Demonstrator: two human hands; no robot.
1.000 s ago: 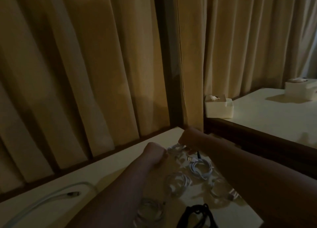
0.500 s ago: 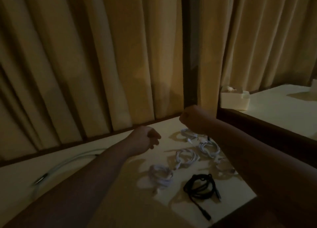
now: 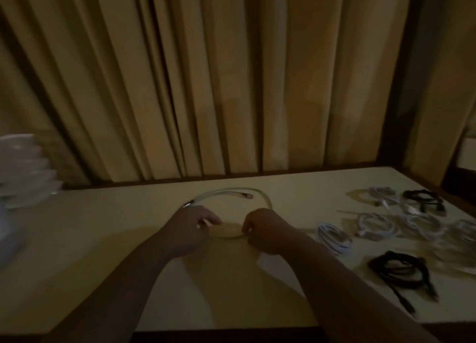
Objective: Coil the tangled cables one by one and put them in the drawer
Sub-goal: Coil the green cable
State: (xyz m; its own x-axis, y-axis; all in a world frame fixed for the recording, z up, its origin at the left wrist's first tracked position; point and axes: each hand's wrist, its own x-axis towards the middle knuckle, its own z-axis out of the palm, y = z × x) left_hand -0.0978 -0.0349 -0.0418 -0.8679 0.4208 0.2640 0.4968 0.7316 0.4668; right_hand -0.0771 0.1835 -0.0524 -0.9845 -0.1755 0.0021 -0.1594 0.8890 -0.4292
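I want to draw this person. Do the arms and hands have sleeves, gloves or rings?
Both forearms are bare: no sleeves show. The left hand and right hand wear no gloves. I see no watch or bracelet. The picture is too dim and blurry to rule out a ring.

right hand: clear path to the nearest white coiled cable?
Probably yes. The right hand sits at the pale cable loop, and only bare table lies between it and the white coiled cable to its right.
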